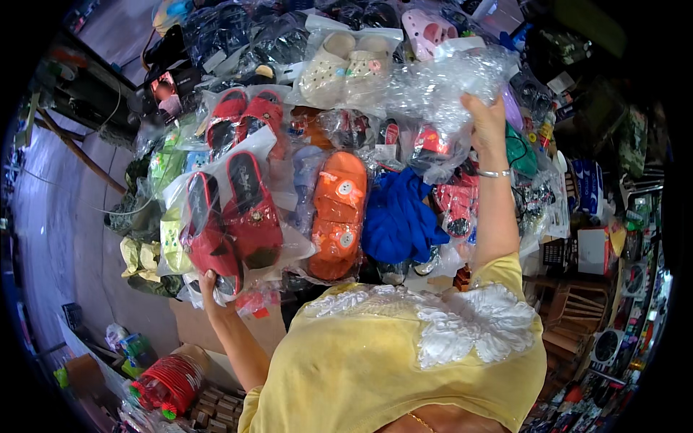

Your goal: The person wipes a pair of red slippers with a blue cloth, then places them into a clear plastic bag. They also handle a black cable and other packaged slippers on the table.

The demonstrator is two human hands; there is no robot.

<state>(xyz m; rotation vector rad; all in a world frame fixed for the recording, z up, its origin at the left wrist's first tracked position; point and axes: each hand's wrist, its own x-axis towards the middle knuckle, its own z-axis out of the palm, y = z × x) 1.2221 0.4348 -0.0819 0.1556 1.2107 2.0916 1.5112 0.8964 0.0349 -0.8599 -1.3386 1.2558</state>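
My left hand [214, 292] grips the near end of a clear bag holding a pair of red slippers [253, 233] with dark insoles and a metal ornament. Farther out, my right hand [485, 122] has hold of a crumpled clear plastic bag [449, 81]; what it holds inside is hard to tell. Beige clogs [346, 70] in a bag lie left of that plastic. Between my arms are orange slippers [338, 216] with white-faced figures and a bunched blue cloth [400, 216]. A second bagged red pair [243, 116] lies beyond the first.
Pink clogs [429, 32] and dark bagged footwear [227, 32] fill the far side. Pink-red bagged slippers [457, 203] lie below my right forearm. A phone-like screen [166, 93] stands at the far left. Wooden chairs [579, 303] are at right, a red ribbed container [173, 381] at lower left.
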